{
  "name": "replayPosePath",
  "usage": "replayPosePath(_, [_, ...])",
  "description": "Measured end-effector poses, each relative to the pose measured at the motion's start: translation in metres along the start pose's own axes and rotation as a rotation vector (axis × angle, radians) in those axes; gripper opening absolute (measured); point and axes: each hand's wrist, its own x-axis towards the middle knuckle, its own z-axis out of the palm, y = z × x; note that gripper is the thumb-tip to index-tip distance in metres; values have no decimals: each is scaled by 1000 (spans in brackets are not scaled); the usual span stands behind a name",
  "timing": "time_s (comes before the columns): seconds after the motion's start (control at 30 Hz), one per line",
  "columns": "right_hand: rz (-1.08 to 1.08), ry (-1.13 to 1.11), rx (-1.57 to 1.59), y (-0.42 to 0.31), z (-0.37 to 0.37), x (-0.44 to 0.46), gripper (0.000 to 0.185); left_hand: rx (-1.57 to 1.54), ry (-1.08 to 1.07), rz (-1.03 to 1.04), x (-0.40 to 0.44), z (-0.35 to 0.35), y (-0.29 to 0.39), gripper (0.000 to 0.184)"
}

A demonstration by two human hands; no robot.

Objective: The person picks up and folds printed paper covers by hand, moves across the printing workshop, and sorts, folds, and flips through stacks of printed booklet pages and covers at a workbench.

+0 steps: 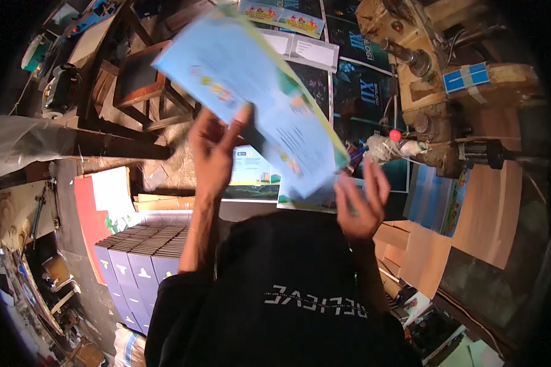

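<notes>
My left hand (216, 144) is closed on the lower edge of a light-blue printed sheet (260, 110), its thumb lying over the edge. The sheet is held tilted above the table and slightly blurred; small coloured drawings and lines of text are printed on it. Close to the sheet's lower right corner is my right hand (362, 205), fingers stretched and apart; whether a fingertip touches the corner I cannot tell. Beneath the sheet, more printed sheets (251, 166) lie on the table, partly covered by it.
Dark printed covers (364, 85) and a white printed strip (312, 52) lie farther back. At right stands a worn machine (431, 131) with a red knob (395, 135). Stacked purple-spined books (138, 269) sit at lower left; a wooden stool (144, 98) stands at upper left.
</notes>
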Motion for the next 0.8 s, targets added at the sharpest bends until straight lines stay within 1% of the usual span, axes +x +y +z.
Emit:
replayPosePath(0.07, [113, 49, -39, 9, -8, 18, 31, 3, 157, 116, 6, -19, 0, 26])
replayPosePath(0.1, [120, 47, -43, 16, -9, 21, 31, 4, 214, 180, 10, -32, 0, 28])
replayPosePath(0.17, [160, 32, -68, 25, -12, 24, 29, 31, 269, 280, 15, -52, 9, 37])
replayPosePath(0.2, [191, 22, -46, 26, -12, 23, 28, 76, 280, 306, 12, -57, 19, 40])
replayPosePath(0.23, [196, 22, -52, 26, -10, 21, 28, 128, 337, 323, 7, -56, 27, 43])
replayPosePath(0.3, [231, -28, 52, 29, -5, 12, 27, 268, 370, 427, 7, -63, 33, 38])
replayPosePath(0.37, [224, -46, 73, 31, 0, 4, 26, 365, 363, 454, 6, -71, 37, 28])
replayPosePath(0.4, [243, -80, 109, 31, 3, 0, 26, 462, 395, 459, 3, -71, 41, 24])
replayPosePath(0.47, [288, -146, 143, 27, 4, -7, 24, 481, 347, 442, 2, -79, 39, 27])
replayPosePath(0.5, [294, -146, 139, 28, 5, -10, 24, 506, 283, 465, 3, -87, 35, 31])
replayPosePath(0.57, [260, -223, 142, 30, 6, -18, 23, 902, 301, 261, -4, -91, 36, 34])
replayPosePath(0.6, [287, -245, 139, 28, 5, -20, 22, 980, 160, 158, -2, -91, 37, 33])
replayPosePath(0.63, [289, -248, 137, 28, 5, -22, 22, 990, 85, 98, 0, -88, 35, 27])
replayPosePath(0.7, [325, -259, 187, 29, 4, -26, 23, 1030, -22, 8, -2, -85, 26, 30])
replayPosePath(0.73, [319, -264, 174, 30, 3, -28, 24, 1136, -96, -26, -1, -78, 29, 35])
replayPosePath(0.77, [326, -265, 173, 31, 1, -31, 24, 1137, -102, -29, -2, -78, 26, 35])
replayPosePath(0.8, [361, -278, 178, 32, -2, -33, 23, 1139, -169, 30, -2, -79, 23, 38])
